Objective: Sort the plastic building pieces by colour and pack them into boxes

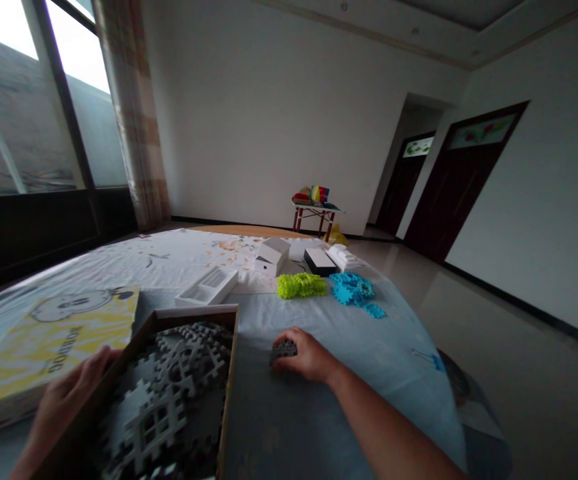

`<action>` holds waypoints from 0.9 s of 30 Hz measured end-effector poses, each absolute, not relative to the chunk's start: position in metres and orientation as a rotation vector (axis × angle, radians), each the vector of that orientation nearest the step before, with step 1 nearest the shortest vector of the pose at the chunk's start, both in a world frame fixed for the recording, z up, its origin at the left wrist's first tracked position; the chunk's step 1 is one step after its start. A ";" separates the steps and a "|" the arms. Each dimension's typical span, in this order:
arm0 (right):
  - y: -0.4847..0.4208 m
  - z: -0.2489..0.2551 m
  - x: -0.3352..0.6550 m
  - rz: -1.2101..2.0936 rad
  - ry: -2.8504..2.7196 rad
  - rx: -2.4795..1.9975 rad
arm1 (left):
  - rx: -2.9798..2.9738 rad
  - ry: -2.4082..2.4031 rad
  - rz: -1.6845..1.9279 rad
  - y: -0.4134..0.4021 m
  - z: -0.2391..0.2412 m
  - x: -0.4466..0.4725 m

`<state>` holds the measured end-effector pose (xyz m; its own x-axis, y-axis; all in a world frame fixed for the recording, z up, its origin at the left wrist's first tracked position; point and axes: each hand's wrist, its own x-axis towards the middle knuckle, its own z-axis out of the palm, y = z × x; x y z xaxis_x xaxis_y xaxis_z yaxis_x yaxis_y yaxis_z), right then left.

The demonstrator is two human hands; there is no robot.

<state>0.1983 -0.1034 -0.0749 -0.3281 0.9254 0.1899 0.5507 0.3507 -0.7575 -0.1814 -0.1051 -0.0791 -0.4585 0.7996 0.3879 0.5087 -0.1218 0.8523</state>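
Observation:
My left hand (66, 397) grips the left rim of a brown cardboard box (229, 373) filled with several grey snowflake-shaped interlocking pieces (169, 393). My right hand (306, 353) rests on the pale blue cloth to the right of the box, its fingers closed round a small grey piece (283, 348). Beyond it lie a pile of lime-green pieces (301, 285) and a pile of blue pieces (353, 290).
A yellow box lid with a cartoon print (53, 340) lies at the left. White trays and boxes (209, 287) and a black box (319, 261) sit farther back. The cloth's edge (419, 320) drops off at the right. A small red-legged table (313, 213) stands by the far wall.

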 end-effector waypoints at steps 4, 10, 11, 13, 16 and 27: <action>-0.100 -0.073 0.204 0.819 -1.790 -1.303 | 1.108 1.688 1.559 -0.107 -0.076 -0.179; -0.103 -0.062 0.204 0.814 -1.675 -1.264 | 1.056 1.533 1.571 -0.115 -0.076 -0.171; -0.105 -0.058 0.202 0.822 -1.671 -1.247 | 1.060 1.520 1.574 -0.115 -0.075 -0.169; -0.110 -0.047 0.195 0.844 -1.666 -1.205 | 1.074 1.520 1.575 -0.116 -0.075 -0.167; -0.123 -0.023 0.175 0.882 -1.703 -1.132 | 1.116 1.562 1.544 -0.116 -0.073 -0.166; -0.156 0.038 0.059 1.156 -1.976 -0.654 | 1.272 1.557 1.579 -0.118 -0.071 -0.160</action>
